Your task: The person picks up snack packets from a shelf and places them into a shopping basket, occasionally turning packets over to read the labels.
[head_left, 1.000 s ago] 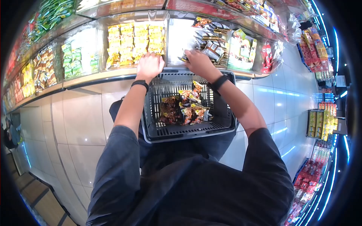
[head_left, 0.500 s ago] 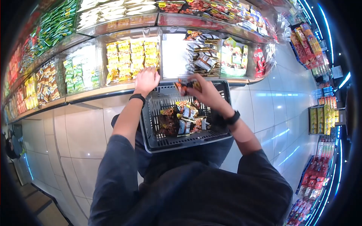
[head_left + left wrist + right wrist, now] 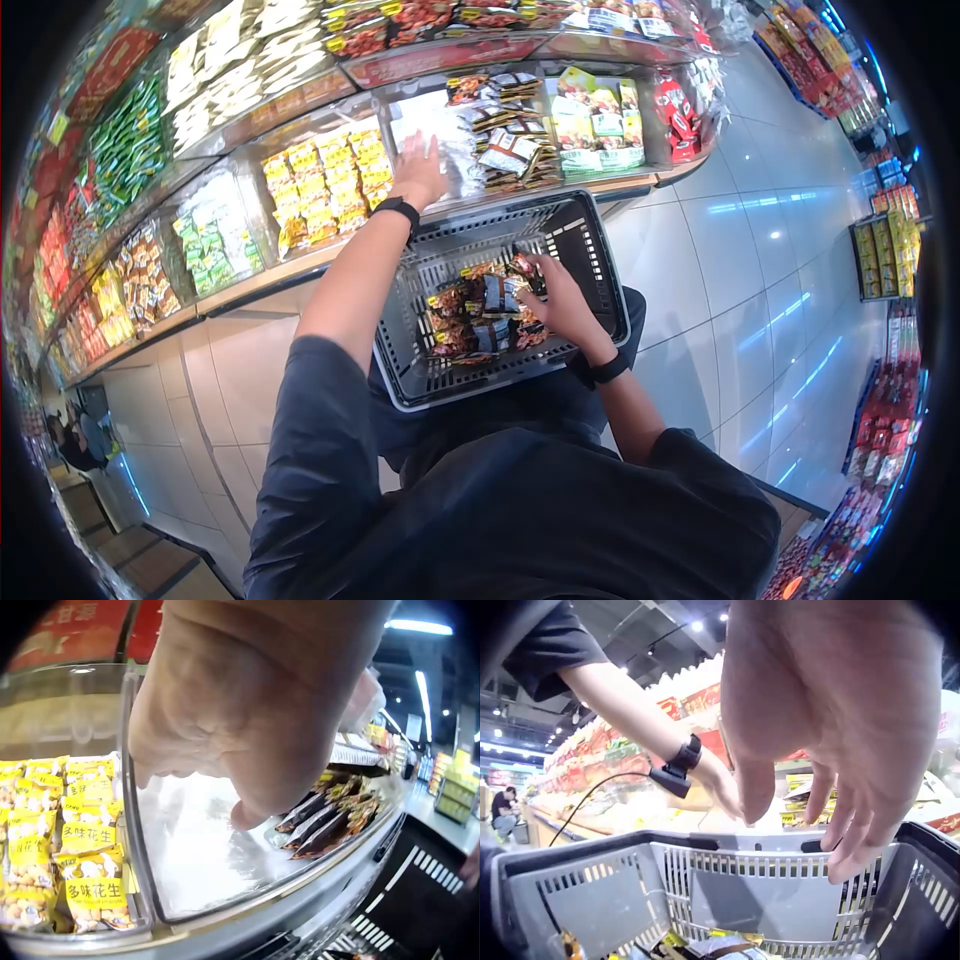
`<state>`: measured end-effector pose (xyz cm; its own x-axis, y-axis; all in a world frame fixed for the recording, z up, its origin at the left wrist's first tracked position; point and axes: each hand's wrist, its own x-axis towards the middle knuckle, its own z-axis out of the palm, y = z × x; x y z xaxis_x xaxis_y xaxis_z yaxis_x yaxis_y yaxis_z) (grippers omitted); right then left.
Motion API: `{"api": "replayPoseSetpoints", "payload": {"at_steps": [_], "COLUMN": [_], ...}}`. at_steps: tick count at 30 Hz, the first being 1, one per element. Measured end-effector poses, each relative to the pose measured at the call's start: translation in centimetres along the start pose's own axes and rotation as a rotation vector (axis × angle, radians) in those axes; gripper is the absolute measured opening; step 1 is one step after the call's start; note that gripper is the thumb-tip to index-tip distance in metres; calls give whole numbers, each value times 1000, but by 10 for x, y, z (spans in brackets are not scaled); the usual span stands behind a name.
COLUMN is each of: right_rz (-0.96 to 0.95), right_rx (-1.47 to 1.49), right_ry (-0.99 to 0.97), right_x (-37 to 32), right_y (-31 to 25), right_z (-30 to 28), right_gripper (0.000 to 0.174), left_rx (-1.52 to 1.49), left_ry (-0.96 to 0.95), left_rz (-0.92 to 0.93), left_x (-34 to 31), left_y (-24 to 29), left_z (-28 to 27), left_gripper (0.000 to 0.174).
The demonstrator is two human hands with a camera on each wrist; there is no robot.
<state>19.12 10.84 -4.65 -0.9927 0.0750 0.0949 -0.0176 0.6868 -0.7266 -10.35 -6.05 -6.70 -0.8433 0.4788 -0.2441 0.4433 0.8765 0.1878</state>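
My left hand (image 3: pixel 420 175) reaches over the shelf bin, fingers straight, above its shiny white bottom (image 3: pixel 195 855). Dark snack packets (image 3: pixel 505 150) lie in the right part of that bin, beside the hand. Nothing is in my right hand (image 3: pixel 562 300), which hovers over the shopping basket with loosely bent fingers; the right wrist view shows thumb and fingers apart. Under it, several dark and orange snack packets (image 3: pixel 490 300) lie heaped in the grey basket (image 3: pixel 742 900). The basket is in front of my body, its far side close to the shelf edge.
Yellow peanut packets (image 3: pixel 90 885) fill the bin to the left, and green-and-white packets (image 3: pixel 600 120) the one to the right. Clear dividers separate the bins. Another tier of packets (image 3: pixel 420 25) rises behind. Tiled floor (image 3: pixel 740 270) and a yellow display (image 3: pixel 885 255) are at the right.
My right hand took a packet from the bin to the basket and let it go there. My left hand moved from the shelf edge by the yellow packets into the dark packets' bin.
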Motion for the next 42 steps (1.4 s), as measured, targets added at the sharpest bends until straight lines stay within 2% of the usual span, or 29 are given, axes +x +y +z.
{"api": "replayPoseSetpoints", "payload": {"at_steps": [1,3,5,6,7,9,10,12,13,15,17,19,21,22,24,25,26,28,29,31,33,34,36,37,39,40,41,42], "right_rz": [68,223,279,303,244,126,128,363,416,351,373,316,292,330,436,504,529,652,728,852,870,859,609,424,164,29,-106,-113], "right_rx": [67,335,600,662,559,567,568,802,795,880,1030,968,908,945,1059,1133,1147,1200,1220,1086,805,798,576,477,170,15,-139,-143], "right_ry": [23,65,88,77,82,111,109,-62,-60,-56,-21,36,18,37,46,41,23,4,-6,-4,27,24,-26,20,57,118,177,178], "right_x": [3,10,20,28,38,64,78,104,110,126,128,112,79,61,21,3,-13,-28,-32,-38,-30,-21,2,15,47,64,80,98], "right_y": [-3,2,12,9,12,14,13,9,-5,17,20,19,15,6,-2,-2,5,14,20,41,54,47,27,27,21,14,8,5], "right_z": [-7,-17,-23,-30,-33,-31,-30,-32,-38,-24,-26,-31,-41,-45,-47,-47,-43,-34,-28,-12,-1,-6,-19,-22,-37,-45,-50,-54], "right_gripper": [52,57,61,65,68,67,67,65,65,65,55,51,51,52,53,54,56,63,65,67,63,63,62,61,61,61,61,61], "left_rx": [6,135,213,295,377,447,517,584,590,595,554,556,101,63,-238,-312,-456,-372,-409,-379,-154,-154,227,181,72,84,122,136], "left_ry": [-3,-130,-179,-138,-90,-80,-72,-67,-53,-56,-40,-50,156,348,470,470,424,223,197,-48,-200,-187,-160,-230,-407,-375,-350,-264], "left_rz": [11,-195,-194,-212,-231,-230,-225,-215,-198,-184,-130,-112,115,256,496,553,662,648,709,812,907,903,940,868,610,554,466,404], "left_x": [8,21,24,24,24,25,24,22,21,19,21,18,1,-27,-79,-109,-135,-176,-187,-213,-222,-216,-198,-192,-184,-175,-172,-170], "left_y": [4,11,17,18,19,19,21,24,22,16,8,2,-4,2,14,19,24,38,44,63,70,65,52,48,47,39,37,32], "left_z": [3,10,16,23,25,20,17,10,7,3,3,6,6,2,-3,4,13,37,64,87,119,139,167,157,128,136,124,115], "left_gripper": [86,86,85,85,85,90,95,101,101,101,101,96,83,65,29,23,21,26,35,57,70,70,81,88,90,91,82,74]}}
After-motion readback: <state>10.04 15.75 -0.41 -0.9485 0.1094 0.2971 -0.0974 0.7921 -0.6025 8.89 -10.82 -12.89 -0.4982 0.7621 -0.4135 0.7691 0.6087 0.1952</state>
